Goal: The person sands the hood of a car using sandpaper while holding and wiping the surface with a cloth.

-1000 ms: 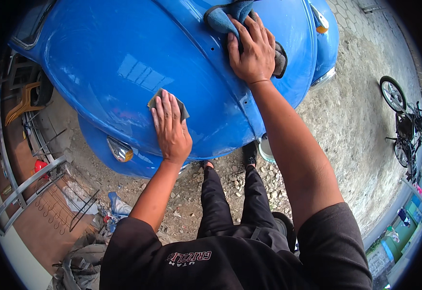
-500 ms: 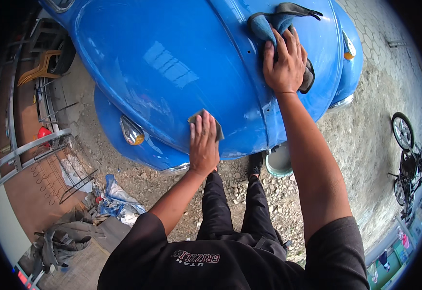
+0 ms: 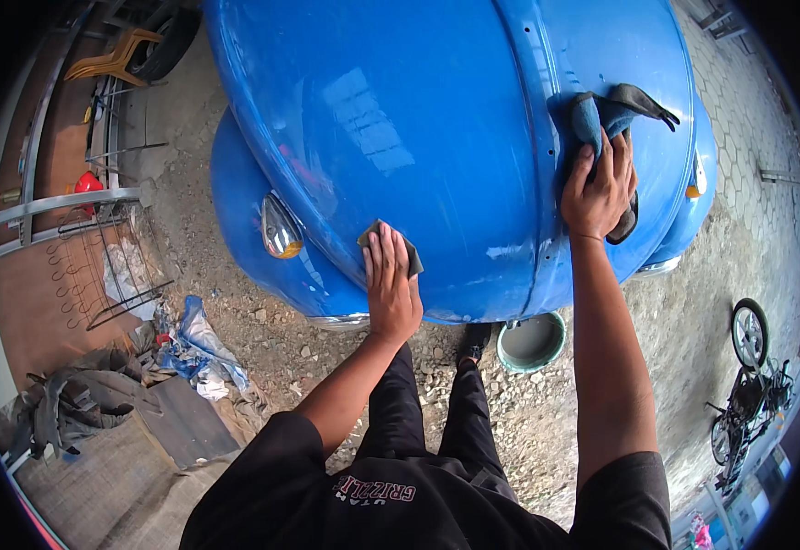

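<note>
So from up here I'm looking down at a big rounded blue car body [image 3: 436, 137], glossy paint with window reflections bending across the curve and a raised seam with small holes running down it. My left hand [image 3: 391, 289] is flat, fingers together, pressing a small grey square of sandpaper [image 3: 407, 249] onto the lower part of the panel, just above the edge; the sheet looks thin and matte, one corner poking out past my fingertips. My right hand [image 3: 599, 188] is spread flat too, grip laid open on a rumpled blue-grey rag [image 3: 606, 110] that sits right on the seam, soft folds bunched up above my fingers and a dark bit hanging below the palm. An oval amber-and-chrome lamp [image 3: 279, 229] sits on the fender to the left of my left hand, and there's a smaller orange one [image 3: 693, 191] on the far right fender. Ground is rough gravel and dirt. Just below the car, next to my shoe, there's a round pale green bucket [image 3: 531, 341]; can't really tell what's in it, looks greyish inside. Off to the left a wire rack [image 3: 115, 266], crumpled blue plastic [image 3: 193, 344] and some dark cloth [image 3: 74, 399]. A bicycle [image 3: 748, 385] lies well off to the right.
</note>
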